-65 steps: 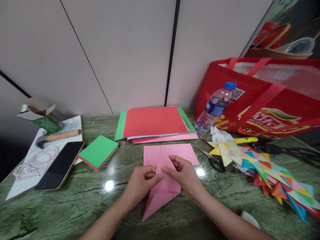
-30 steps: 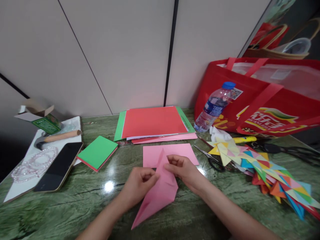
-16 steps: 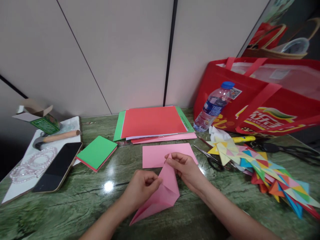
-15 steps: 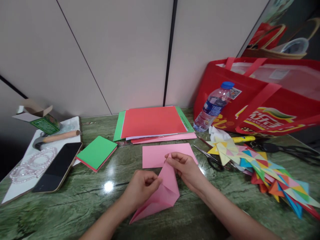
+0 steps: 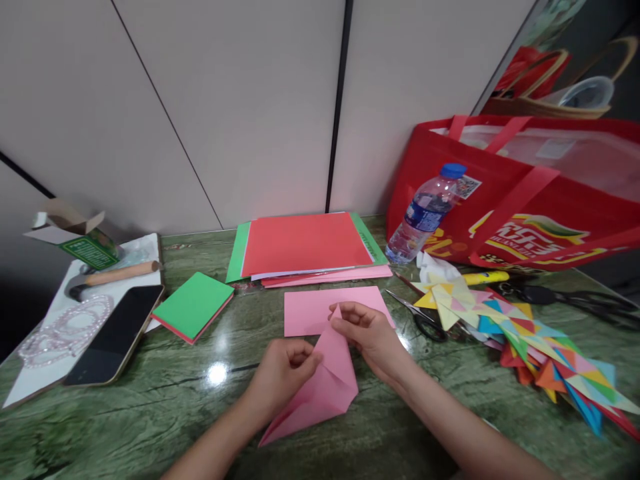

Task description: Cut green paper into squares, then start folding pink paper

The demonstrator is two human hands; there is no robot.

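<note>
A partly folded sheet of pink paper (image 5: 327, 387) is held between my two hands, tilted over the green stone-patterned table. My left hand (image 5: 287, 370) pinches its left edge between thumb and fingers. Near the pointed upper tip, my right hand (image 5: 365, 330) is closed on the paper. Creases run across the sheet, and its lower left corner ends in a long point. Just behind it lies a flat pink paper rectangle (image 5: 310, 310), partly covered by my right hand.
At the back sits a stack of coloured sheets (image 5: 305, 243). Left are green square papers (image 5: 195, 305), a phone (image 5: 115, 333) and a hammer (image 5: 120, 273). To the right are scissors (image 5: 427, 323), folded paper pieces (image 5: 540, 340), a water bottle (image 5: 420, 217) and a red bag (image 5: 530, 193).
Hardly anything differs. Both hands keep their pinch on the pink paper, with only a very slight shift to the left.
</note>
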